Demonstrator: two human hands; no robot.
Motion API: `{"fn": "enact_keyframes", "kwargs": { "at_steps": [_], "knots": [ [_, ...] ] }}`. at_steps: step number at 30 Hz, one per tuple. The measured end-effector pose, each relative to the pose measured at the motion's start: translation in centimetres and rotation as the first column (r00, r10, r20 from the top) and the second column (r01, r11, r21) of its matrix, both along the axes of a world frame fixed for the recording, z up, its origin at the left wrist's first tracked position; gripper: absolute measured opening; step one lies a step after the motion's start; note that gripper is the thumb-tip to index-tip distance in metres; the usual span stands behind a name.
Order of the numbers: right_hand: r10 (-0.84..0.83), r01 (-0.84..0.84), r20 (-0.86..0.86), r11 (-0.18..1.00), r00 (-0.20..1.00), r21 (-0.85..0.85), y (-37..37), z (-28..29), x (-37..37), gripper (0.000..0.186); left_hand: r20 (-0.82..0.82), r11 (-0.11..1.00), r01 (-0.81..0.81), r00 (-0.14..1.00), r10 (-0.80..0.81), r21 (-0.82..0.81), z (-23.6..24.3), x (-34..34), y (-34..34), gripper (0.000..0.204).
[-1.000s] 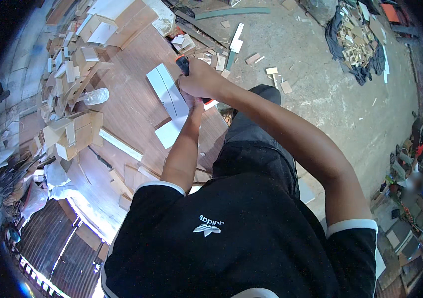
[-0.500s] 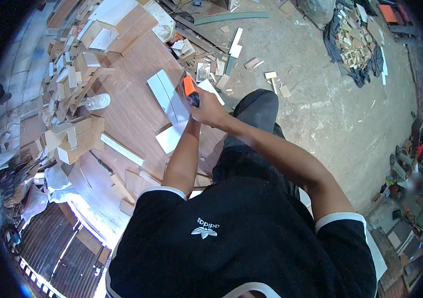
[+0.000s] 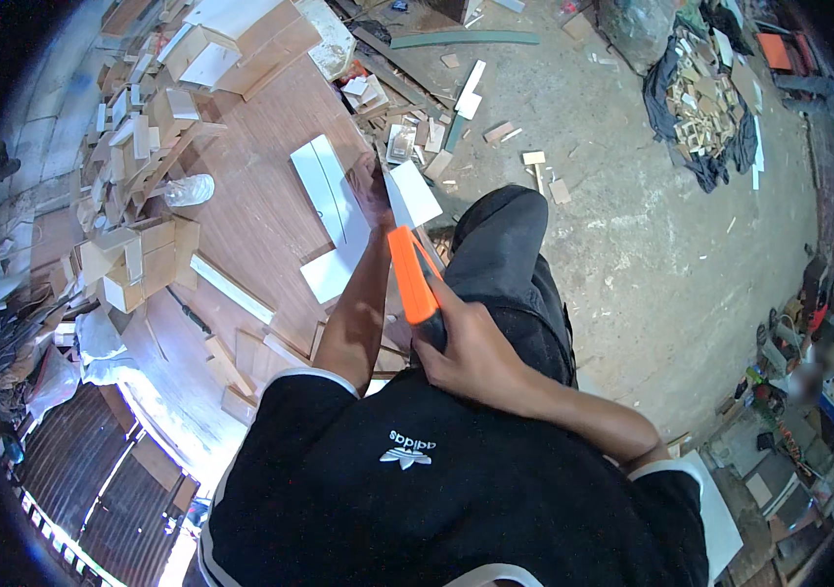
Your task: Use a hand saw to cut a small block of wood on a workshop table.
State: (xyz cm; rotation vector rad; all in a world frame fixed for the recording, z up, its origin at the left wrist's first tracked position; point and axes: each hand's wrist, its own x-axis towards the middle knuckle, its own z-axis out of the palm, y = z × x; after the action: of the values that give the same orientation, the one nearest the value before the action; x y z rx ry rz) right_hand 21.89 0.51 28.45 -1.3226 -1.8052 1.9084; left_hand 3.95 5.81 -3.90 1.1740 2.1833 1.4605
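My right hand (image 3: pixel 471 342) is wrapped round the black grip of an orange-and-black handsaw (image 3: pixel 412 279), close in front of my body. The saw's thin blade is seen nearly edge-on, running away toward a white board (image 3: pixel 415 194) at the worktable's right edge. My left hand (image 3: pixel 370 191) lies in shade at the left side of that board, touching it. Its fingers are too dark to make out. Just left of it lies a long white panel (image 3: pixel 324 186) with a line along it, and a white piece (image 3: pixel 332 272) sits nearer to me.
On the brown worktable (image 3: pixel 260 186) stand wooden box-like pieces (image 3: pixel 148 259) and a clear plastic bottle (image 3: pixel 190 190) at the left. A white strip (image 3: pixel 231 287) lies nearer. Offcuts (image 3: pixel 402 142) litter the concrete floor, and a dark sack (image 3: pixel 700 108) heaped with scraps lies at the far right.
My right hand has drawn the saw back toward my body, down and to the right. The left hand now shows beside the white board, which is more visible.
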Motion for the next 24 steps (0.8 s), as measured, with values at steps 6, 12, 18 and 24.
{"fn": "enact_keyframes", "kwargs": {
  "at_steps": [6,12,18,24],
  "knots": [
    [-0.007,0.010,-0.063,0.999,0.998,0.043,-0.7,-0.8,1.0,0.052,-0.166,0.993,-0.040,0.986,0.022,-0.108,3.1,-0.5,0.3,0.041],
    [0.037,-0.035,0.013,0.992,0.999,-0.124,0.6,1.5,0.5,0.048,-0.170,0.999,0.002,0.985,-0.009,-0.043,3.5,-0.1,0.4,0.033],
    [-0.061,0.056,-0.067,0.996,0.996,-0.069,0.6,3.6,0.2,0.037,-0.149,0.999,0.033,0.988,-0.032,0.001,1.9,-0.7,-0.2,0.029],
    [-0.096,0.094,0.033,0.994,0.995,0.059,1.0,-6.1,-1.4,0.028,-0.163,1.000,-0.022,0.986,0.020,-0.012,2.4,0.1,0.9,0.026]
  ]
}}
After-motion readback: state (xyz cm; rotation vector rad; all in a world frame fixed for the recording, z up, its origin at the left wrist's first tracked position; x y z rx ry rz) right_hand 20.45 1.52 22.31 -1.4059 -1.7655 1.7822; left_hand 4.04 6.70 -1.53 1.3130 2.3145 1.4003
